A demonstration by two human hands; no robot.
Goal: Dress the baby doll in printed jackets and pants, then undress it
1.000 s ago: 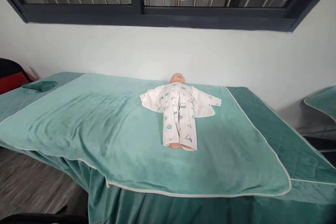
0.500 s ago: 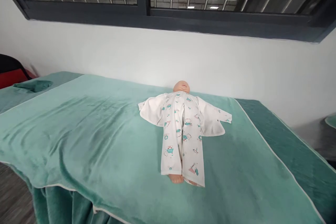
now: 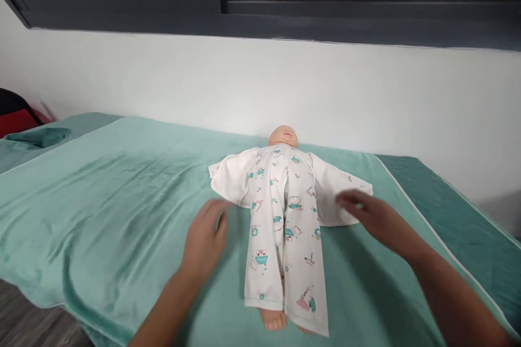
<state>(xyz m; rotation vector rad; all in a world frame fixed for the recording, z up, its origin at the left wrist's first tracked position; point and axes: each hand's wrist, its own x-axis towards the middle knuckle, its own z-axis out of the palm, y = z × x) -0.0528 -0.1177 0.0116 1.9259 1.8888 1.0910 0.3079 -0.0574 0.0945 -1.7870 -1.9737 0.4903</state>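
A baby doll (image 3: 284, 134) lies on its back on a green blanket (image 3: 122, 195), head toward the wall. It wears a white printed romper (image 3: 285, 211) with sleeves spread out; its bare feet stick out at the bottom. My left hand (image 3: 204, 241) hovers over the blanket just left of the romper's leg, fingers stretched out and empty. My right hand (image 3: 372, 217) reaches over the edge of the right sleeve, fingers extended and blurred by motion, holding nothing.
The blanket covers a bed (image 3: 448, 211) with darker green bedding showing at the right. A white wall (image 3: 260, 87) and dark-framed window stand behind. A small green cloth (image 3: 38, 136) lies at the far left, near a red and black object (image 3: 16, 116).
The view has come closer to the doll. Both hands have entered from below and reached toward the romper, one on each side.
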